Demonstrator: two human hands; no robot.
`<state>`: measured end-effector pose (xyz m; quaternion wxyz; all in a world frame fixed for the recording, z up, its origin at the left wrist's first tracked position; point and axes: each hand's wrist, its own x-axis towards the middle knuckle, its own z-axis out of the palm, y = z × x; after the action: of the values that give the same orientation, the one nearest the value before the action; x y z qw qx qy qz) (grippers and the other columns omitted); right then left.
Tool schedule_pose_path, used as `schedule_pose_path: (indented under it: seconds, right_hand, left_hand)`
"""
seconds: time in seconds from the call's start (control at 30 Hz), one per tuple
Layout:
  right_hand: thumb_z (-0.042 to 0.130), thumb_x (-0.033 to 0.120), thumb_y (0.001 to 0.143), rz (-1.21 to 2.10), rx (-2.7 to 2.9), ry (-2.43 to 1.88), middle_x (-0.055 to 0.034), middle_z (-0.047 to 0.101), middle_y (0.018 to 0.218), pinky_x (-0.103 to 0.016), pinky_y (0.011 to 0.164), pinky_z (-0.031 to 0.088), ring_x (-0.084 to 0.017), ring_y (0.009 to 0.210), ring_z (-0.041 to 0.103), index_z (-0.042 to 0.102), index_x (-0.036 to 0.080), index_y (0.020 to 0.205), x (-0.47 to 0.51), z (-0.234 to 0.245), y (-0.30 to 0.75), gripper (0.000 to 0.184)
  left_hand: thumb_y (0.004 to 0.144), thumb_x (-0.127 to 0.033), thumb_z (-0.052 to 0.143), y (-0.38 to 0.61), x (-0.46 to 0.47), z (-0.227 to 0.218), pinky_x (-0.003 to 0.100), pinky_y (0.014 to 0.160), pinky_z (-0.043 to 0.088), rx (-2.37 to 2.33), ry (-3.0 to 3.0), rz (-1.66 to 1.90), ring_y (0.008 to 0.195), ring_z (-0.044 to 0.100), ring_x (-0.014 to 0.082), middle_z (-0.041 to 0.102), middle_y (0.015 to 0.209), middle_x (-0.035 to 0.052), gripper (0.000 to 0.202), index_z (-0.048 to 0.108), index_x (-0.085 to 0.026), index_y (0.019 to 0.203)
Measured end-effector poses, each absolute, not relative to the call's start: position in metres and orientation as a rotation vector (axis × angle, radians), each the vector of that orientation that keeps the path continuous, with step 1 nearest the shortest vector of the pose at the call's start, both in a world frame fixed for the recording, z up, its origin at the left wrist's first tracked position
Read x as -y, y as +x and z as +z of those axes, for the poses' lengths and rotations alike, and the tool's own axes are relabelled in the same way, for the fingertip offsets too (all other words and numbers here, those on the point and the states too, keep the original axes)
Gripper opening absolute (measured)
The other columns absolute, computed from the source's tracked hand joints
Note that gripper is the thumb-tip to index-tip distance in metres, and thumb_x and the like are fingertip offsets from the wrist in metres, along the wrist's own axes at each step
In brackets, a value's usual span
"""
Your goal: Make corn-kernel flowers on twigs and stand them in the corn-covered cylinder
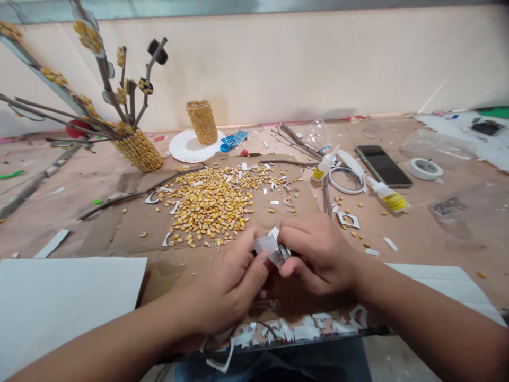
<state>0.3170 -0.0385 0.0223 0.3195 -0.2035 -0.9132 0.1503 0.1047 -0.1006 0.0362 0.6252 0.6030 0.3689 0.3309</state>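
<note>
My left hand (228,281) and my right hand (318,252) meet near the table's front edge. Both pinch a small grey-white piece of card or tape (272,248) between thumbs and fingers. Just beyond them a heap of yellow corn kernels (210,204) lies spread on brown cardboard (127,228). White paper scraps (286,329) litter the front edge under my wrists.
A corn-covered vase with twigs (137,148) leans at the back left, a corn-covered cup (202,122) on a white plate (178,148) behind. Glue bottles (387,196), a tape ring (345,180), a phone (382,165) and a tape roll (425,168) lie right. White sheets (59,307) flank me.
</note>
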Motion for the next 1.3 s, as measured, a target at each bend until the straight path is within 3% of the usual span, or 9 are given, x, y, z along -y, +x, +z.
schedule_pose_path:
  seconds: [0.33,0.6,0.73,0.87,1.07,1.3]
  right_hand:
    - [0.03,0.057,0.111,0.319,2.404,-0.483,0.0004,0.049,0.068,-0.03,0.057,0.024,-0.015,0.058,0.038,0.048,0.022,0.073,0.035,0.022,0.318,0.055]
    - [0.03,0.058,0.111,0.38,2.473,-0.418,0.0001,0.051,0.069,-0.03,0.057,0.024,-0.015,0.059,0.04,0.048,0.022,0.074,0.03,0.022,0.324,0.054]
    - [0.032,0.057,0.111,0.378,2.456,-0.421,0.0004,0.058,0.075,-0.029,0.061,0.029,-0.015,0.063,0.047,0.056,0.02,0.097,0.033,0.024,0.321,0.046]
    - [0.041,0.038,0.111,0.336,2.441,-0.411,0.0011,0.061,0.082,-0.028,0.062,0.031,-0.015,0.065,0.049,0.053,0.021,0.116,0.032,0.024,0.321,0.021]
    - [0.049,0.025,0.105,0.283,2.34,-0.561,0.0022,0.06,0.08,-0.026,0.061,0.034,-0.014,0.062,0.052,0.053,0.02,0.112,0.034,0.018,0.317,0.009]
    - [0.042,0.042,0.111,0.234,2.39,-0.555,0.0,0.056,0.073,-0.029,0.057,0.028,-0.015,0.06,0.046,0.057,0.018,0.094,0.031,0.02,0.319,0.033]
  left_hand:
    - [0.107,-0.062,0.041,0.105,0.1,0.039,0.023,0.062,0.046,-0.794,1.327,0.648,0.064,0.051,0.0104,0.056,0.078,-0.0019,0.043,0.048,-0.02,0.1]
    - [0.112,-0.044,0.035,0.097,0.095,0.049,0.024,0.065,0.044,-0.791,1.543,0.559,0.066,0.048,0.0116,0.056,0.078,-0.0018,0.031,0.051,-0.02,0.1]
    - [0.111,-0.038,0.039,0.096,0.091,0.051,0.023,0.062,0.043,-0.792,1.579,0.562,0.065,0.049,0.0109,0.056,0.077,-0.0017,0.027,0.055,-0.019,0.098]
    - [0.107,-0.034,0.052,0.098,0.088,0.046,0.021,0.059,0.044,-0.844,1.377,0.665,0.06,0.052,0.0093,0.061,0.071,-0.0018,0.023,0.059,-0.017,0.093]
    - [0.1,-0.035,0.068,0.104,0.082,0.04,0.018,0.056,0.044,-0.862,1.078,0.888,0.055,0.054,0.0059,0.072,0.075,0.0018,0.024,0.07,-0.014,0.088]
    - [0.097,-0.041,0.073,0.101,0.085,0.041,0.015,0.049,0.039,-0.863,1.036,0.905,0.051,0.052,0.0048,0.067,0.066,-0.0011,0.031,0.069,-0.015,0.081]
